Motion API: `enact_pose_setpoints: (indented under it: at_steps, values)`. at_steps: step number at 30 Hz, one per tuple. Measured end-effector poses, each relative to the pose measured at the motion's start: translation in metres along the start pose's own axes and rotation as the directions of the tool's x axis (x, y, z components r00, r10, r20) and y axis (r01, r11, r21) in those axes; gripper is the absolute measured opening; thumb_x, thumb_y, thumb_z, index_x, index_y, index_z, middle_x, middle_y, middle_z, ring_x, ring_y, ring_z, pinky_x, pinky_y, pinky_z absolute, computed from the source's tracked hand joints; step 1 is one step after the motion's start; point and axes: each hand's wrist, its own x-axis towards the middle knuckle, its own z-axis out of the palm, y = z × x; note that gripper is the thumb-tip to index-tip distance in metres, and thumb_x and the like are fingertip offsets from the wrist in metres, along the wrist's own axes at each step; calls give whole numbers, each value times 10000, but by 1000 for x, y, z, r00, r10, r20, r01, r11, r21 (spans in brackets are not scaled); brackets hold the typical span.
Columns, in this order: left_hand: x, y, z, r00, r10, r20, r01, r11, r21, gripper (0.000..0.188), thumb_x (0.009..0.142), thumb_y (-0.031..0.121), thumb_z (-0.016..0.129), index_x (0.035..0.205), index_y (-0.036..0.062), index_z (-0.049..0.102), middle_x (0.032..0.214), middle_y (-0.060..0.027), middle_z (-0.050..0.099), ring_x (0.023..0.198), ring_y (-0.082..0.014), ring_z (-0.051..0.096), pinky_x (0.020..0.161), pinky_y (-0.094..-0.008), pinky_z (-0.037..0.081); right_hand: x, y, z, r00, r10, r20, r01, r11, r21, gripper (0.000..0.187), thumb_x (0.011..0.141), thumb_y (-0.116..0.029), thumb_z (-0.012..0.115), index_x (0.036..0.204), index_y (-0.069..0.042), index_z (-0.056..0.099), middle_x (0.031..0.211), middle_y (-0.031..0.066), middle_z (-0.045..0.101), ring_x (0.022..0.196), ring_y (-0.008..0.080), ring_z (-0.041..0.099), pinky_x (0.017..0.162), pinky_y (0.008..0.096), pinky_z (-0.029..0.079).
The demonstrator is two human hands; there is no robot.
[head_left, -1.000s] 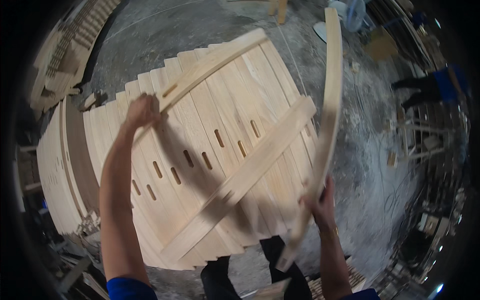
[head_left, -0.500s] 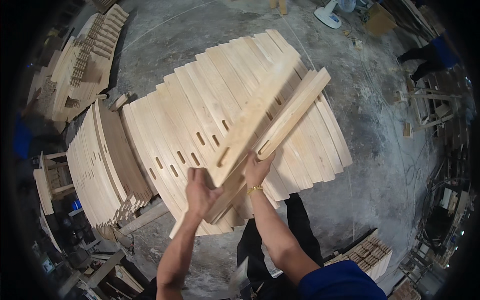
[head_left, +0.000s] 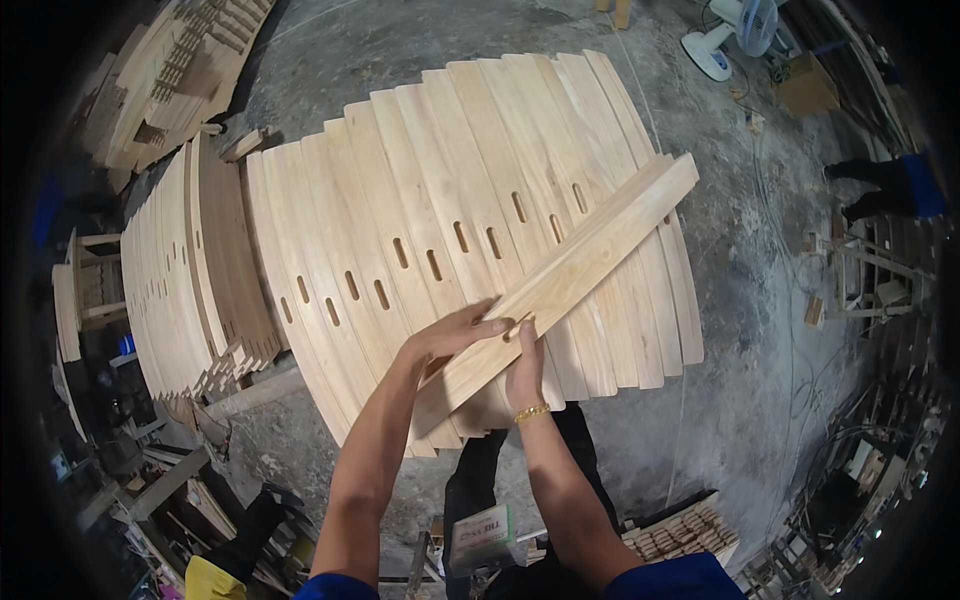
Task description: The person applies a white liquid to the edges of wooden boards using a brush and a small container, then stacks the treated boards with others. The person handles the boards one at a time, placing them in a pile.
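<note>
A pale wooden slat [head_left: 600, 265] lies diagonally across a row of similar slats [head_left: 450, 140], most with an oblong slot. Another slat seems to lie against its upper left side. My left hand [head_left: 452, 336] is closed over that left edge, thumb resting on top near the slot. On the opposite edge my right hand [head_left: 525, 372], wearing a gold-coloured bracelet on the wrist, grips the same slat with the thumb beside the slot. The fingers of both hands are partly hidden by the wood.
A stack of slotted boards [head_left: 160, 280] stands at the left, another stack [head_left: 190, 70] farther back. A white fan [head_left: 710, 52] and a cardboard box [head_left: 805, 85] are at the far right. One person [head_left: 890, 185] is at the right; a yellow sleeve [head_left: 215, 580] shows lower left.
The raised slat near my left hand has come down against the other one. My left hand has moved right and up, close to my right hand. The view has shifted slightly.
</note>
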Motion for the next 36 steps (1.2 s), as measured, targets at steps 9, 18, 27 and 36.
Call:
enact_pose_setpoints:
  at_steps: [9, 18, 27, 36]
  values:
    - [18, 14, 28, 991, -124, 57, 131, 983, -130, 766, 767, 437, 591, 1312, -26, 317, 1023, -124, 566, 867, -178, 537, 844, -310, 390, 45, -99, -164, 728, -648, -226, 233, 543, -807, 375, 827, -74, 543, 1175, 50, 476, 1158, 181, 537, 1069, 308, 516, 905, 348, 396]
    - [23, 15, 27, 989, -131, 63, 133, 991, -27, 714, 792, 407, 560, 1338, 23, 304, 894, -91, 589, 787, -155, 549, 759, -288, 414, 163, -234, -233, 977, -182, -107, -85, 128, -988, 808, 674, -427, 690, 1190, 116, 388, 1181, 325, 433, 1142, 391, 414, 964, 374, 343]
    - [18, 25, 31, 975, -215, 63, 223, 956, -189, 791, 721, 431, 600, 1310, -19, 323, 960, -55, 536, 784, -144, 483, 717, -281, 415, 177, -239, -253, 989, -129, 66, 72, 38, -997, 742, 662, -380, 707, 1171, 86, 433, 1185, 286, 447, 1153, 350, 417, 948, 382, 357]
    - [27, 34, 30, 956, -279, 91, 293, 927, -235, 793, 705, 359, 627, 1325, -14, 302, 924, -37, 525, 784, -130, 475, 702, -264, 412, 218, -285, -315, 993, 65, 102, 36, 644, -764, 361, 747, -259, 653, 977, 3, 559, 854, 43, 573, 772, 126, 515, 737, 249, 408]
